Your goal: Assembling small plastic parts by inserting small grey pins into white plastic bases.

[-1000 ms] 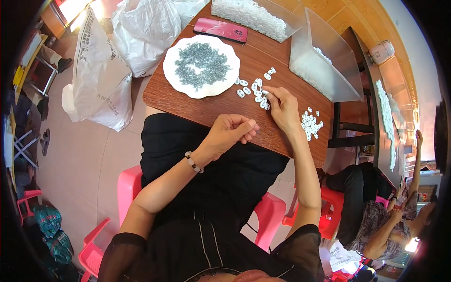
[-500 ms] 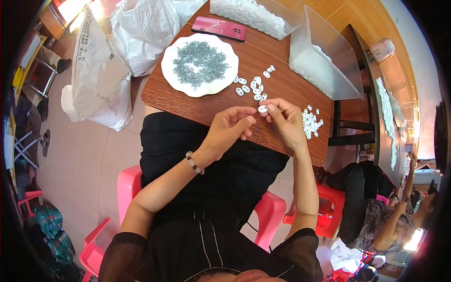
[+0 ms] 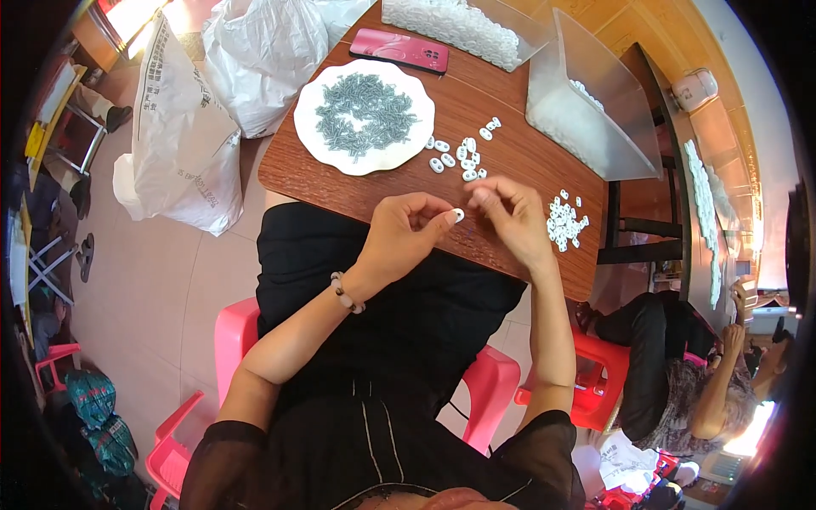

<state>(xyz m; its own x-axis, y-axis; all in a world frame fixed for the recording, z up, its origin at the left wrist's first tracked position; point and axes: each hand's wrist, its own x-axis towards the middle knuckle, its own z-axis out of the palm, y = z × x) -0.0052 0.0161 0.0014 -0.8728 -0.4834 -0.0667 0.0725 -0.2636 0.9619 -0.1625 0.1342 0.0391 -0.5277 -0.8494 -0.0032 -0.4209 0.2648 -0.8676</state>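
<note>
Between the thumb and forefinger of my left hand (image 3: 406, 234) sits a small white oval plastic piece (image 3: 459, 215), held over the table's near edge. Just to its right is my right hand (image 3: 514, 219), thumb and fingers curled close together; whether something small is in them is hidden. Beyond the hands, several white oval two-hole pieces (image 3: 447, 159) lie loose on the brown table (image 3: 365, 194). A white scalloped plate (image 3: 308, 146) at the left holds many small grey metal pins or screws (image 3: 361, 98). Right of my right hand lies a pile of smaller white pieces (image 3: 563, 223).
A pink phone (image 3: 399, 49) lies behind the plate. Clear bins (image 3: 586, 127) of white pieces stand at the far side. White sacks (image 3: 191, 170) rest on the floor at left. Another person (image 3: 693, 399) sits at the right beside a red stool (image 3: 595, 374).
The white oval piece has passed from my right hand to my left hand. My right hand has drawn slightly away, its fingers curling.
</note>
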